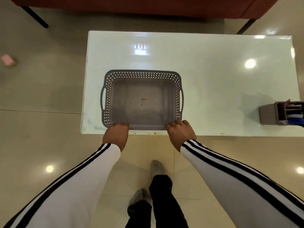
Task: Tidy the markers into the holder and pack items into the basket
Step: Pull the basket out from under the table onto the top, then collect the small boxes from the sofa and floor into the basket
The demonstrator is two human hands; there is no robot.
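A grey perforated basket (141, 75) with two side handles stands on the white table (213, 76), near its front-left corner. Nothing lies inside it. My left hand (116, 134) grips the basket's near rim at the left corner. At the right corner of that same rim my right hand (180, 133) is closed over the edge. A grey holder (269, 113) stands at the table's right edge, partly cut off by the frame, with markers (295, 116) inside it, white and blue ones showing.
A pink block (8, 60) lies on the tiled floor far to the left. A red-brown sofa (148, 5) on black legs runs behind the table. My feet stand on the floor just below the table's front edge.
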